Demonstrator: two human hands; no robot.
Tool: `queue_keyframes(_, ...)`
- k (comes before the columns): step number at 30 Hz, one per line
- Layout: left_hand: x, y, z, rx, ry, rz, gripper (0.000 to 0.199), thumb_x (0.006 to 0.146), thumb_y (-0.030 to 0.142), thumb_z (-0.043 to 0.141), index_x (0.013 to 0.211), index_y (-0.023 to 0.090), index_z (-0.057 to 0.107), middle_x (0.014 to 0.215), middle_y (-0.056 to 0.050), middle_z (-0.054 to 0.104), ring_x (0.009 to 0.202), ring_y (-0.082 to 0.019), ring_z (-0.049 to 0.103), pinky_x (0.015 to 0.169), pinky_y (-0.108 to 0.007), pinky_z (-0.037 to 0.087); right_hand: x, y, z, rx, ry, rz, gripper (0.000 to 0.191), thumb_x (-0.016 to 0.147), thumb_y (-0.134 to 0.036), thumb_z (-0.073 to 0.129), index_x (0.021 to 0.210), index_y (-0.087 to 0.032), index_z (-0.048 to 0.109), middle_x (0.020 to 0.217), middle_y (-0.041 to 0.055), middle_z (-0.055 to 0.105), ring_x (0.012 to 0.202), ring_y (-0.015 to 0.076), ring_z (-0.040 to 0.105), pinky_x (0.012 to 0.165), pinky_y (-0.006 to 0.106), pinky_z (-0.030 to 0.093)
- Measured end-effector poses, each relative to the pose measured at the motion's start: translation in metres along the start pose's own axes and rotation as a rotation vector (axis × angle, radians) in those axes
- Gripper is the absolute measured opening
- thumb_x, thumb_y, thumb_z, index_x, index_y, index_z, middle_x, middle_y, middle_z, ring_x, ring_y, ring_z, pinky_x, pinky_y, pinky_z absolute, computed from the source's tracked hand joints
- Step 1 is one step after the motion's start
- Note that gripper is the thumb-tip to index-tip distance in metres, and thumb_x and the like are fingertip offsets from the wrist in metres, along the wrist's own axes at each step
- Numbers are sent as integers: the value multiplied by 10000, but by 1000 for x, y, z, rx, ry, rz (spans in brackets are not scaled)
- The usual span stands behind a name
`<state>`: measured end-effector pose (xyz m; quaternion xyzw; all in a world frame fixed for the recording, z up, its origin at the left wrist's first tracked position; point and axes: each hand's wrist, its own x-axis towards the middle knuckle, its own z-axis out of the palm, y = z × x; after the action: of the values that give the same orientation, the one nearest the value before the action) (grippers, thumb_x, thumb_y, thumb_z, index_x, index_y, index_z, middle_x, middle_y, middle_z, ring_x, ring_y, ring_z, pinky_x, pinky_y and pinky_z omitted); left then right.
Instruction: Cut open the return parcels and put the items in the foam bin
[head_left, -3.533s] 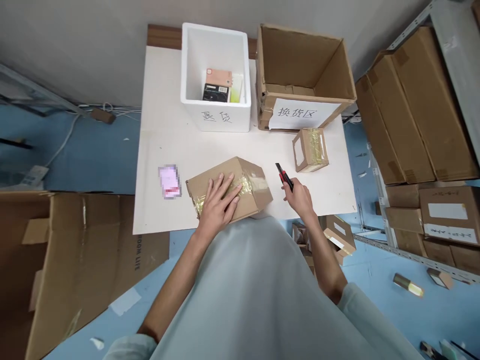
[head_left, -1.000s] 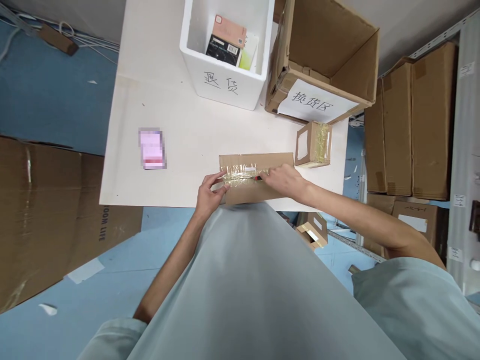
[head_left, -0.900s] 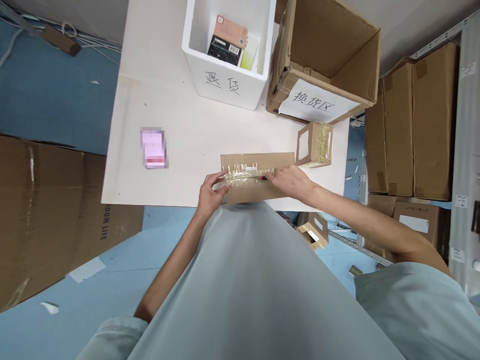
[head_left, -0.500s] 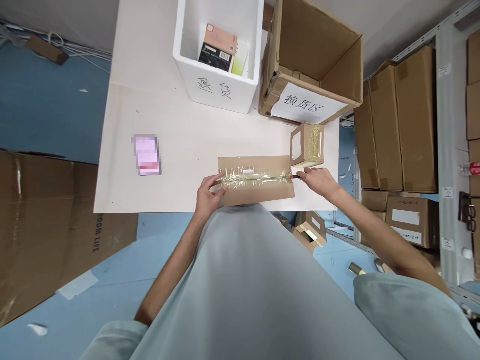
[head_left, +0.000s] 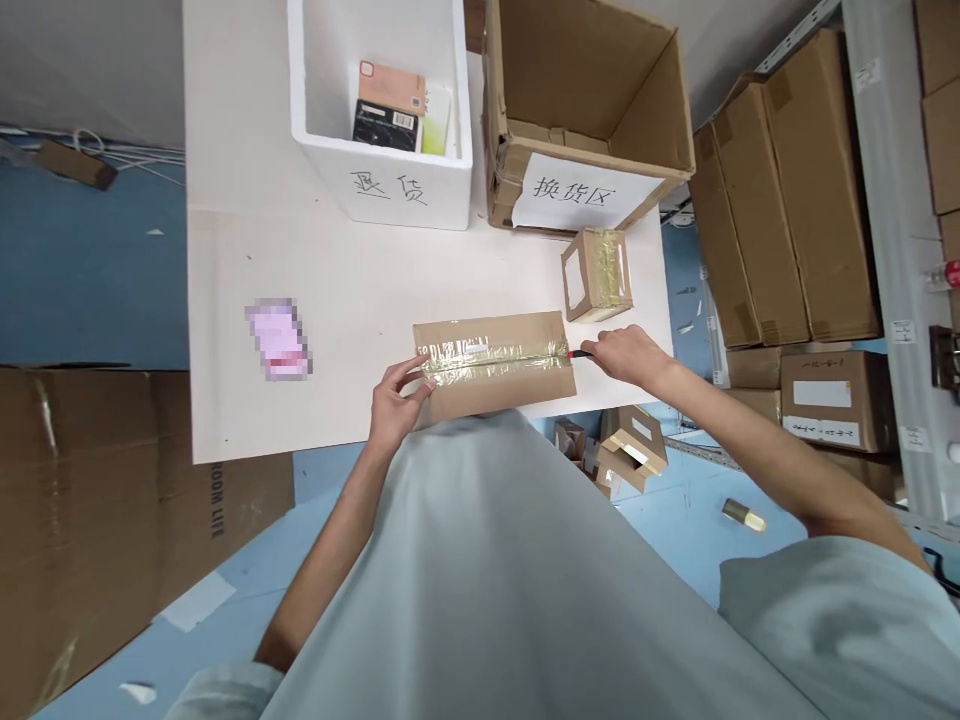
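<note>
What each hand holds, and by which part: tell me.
The right hand holds the cutter by its handle; the left hand steadies the box at its left end.

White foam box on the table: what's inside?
Inside the white foam box: pink box, black box, white-and-green item. Anything beneath them is hidden.

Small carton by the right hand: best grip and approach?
I'd come straight down from above, fingers across the small carton on its left, labelled side and the opposite right one. It's boxy and sits upright, with bare table to its left. The big box stands close behind; the right hand with the cutter is just in front.
</note>
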<state>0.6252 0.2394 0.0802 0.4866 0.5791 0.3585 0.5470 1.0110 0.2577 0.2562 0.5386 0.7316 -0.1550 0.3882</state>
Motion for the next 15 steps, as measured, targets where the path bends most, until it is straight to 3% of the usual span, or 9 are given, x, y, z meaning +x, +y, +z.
queue_keyframes(6, -2, -1, 1, -14, 17, -3, 558, 815, 479, 842, 1317, 243, 782, 1447, -134, 700, 1229, -318, 747, 1024, -494, 670, -3, 5, -19, -2, -39, -5, 428, 1157, -315, 418, 1419, -183, 731, 1181, 232, 814, 1094, 368, 768, 857, 411, 438)
queue_keyframes(10, -1, -3, 1, -1, 14, 12, 562, 835, 485, 824, 1338, 240, 775, 1427, -127, 701, 1231, -312, 745, 1050, -502, 662, -7, 17, -13, -28, -66, 19, 432, 1156, -302, 403, 1424, -197, 726, 1198, 216, 813, 1073, 347, 758, 846, 395, 426)
queue_keyframes(15, 0, -3, 1, -11, 7, 11, 552, 835, 491, 833, 1329, 249, 782, 1419, -117, 695, 1230, -308, 744, 1093, -512, 644, -15, 35, -5, 48, -45, 15, 446, 1164, -413, 392, 1421, -253, 719, 1185, 159, 822, 1041, 326, 741, 828, 366, 406)
